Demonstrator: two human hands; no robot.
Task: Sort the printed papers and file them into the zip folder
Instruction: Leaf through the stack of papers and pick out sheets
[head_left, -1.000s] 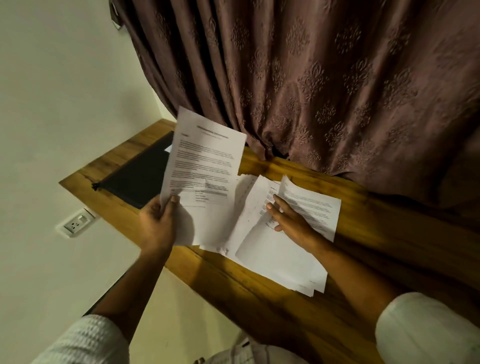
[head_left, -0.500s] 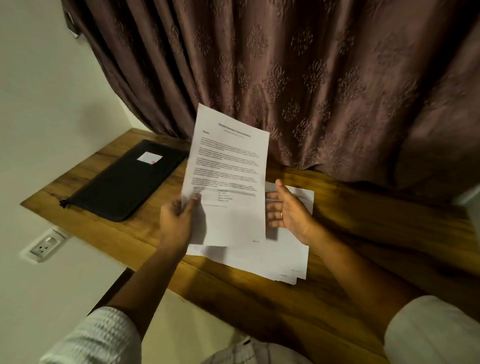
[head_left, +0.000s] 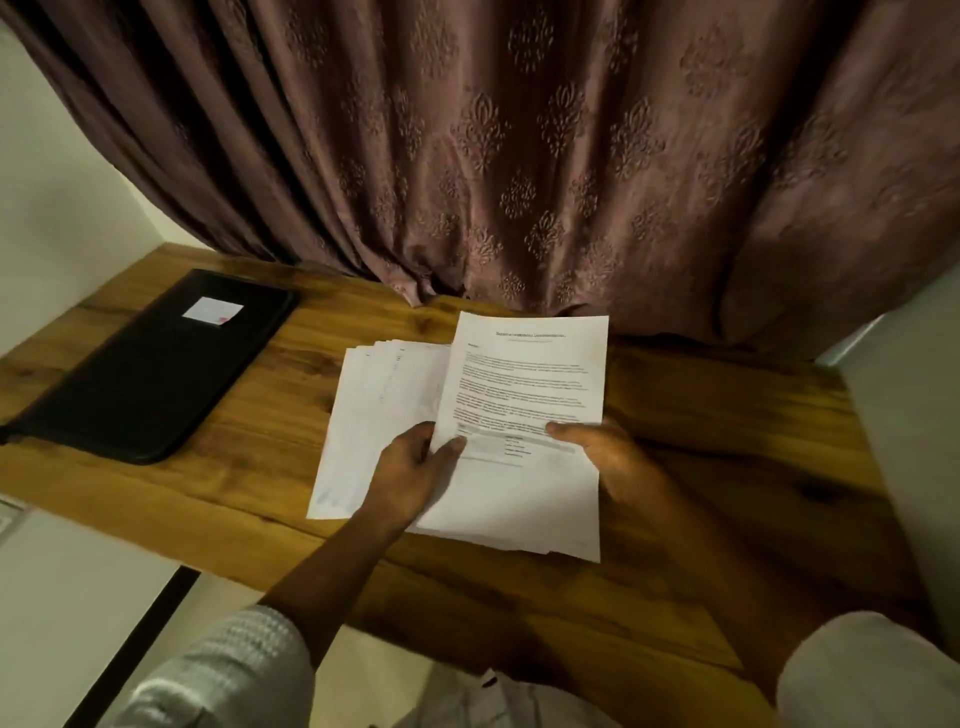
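Note:
A printed sheet (head_left: 524, 384) with a heading and paragraphs of text is held over the wooden desk (head_left: 701, 467). My left hand (head_left: 415, 475) pinches its lower left edge. My right hand (head_left: 605, 454) grips its right edge with the thumb on top. More white papers (head_left: 384, 410) lie fanned out on the desk under and to the left of the held sheet. The black zip folder (head_left: 150, 369) lies shut at the desk's left end, a small white label (head_left: 213, 310) on its cover.
A mauve patterned curtain (head_left: 519, 156) hangs along the desk's back edge, touching the wood. White wall stands to the left and a pale panel (head_left: 904, 415) at the right end. The desk's front edge runs diagonally below my forearms.
The sheet came down from upright and moved right, lying lower over the pile. My right hand, open beside the sheet before, now grips its right edge. The view swung right.

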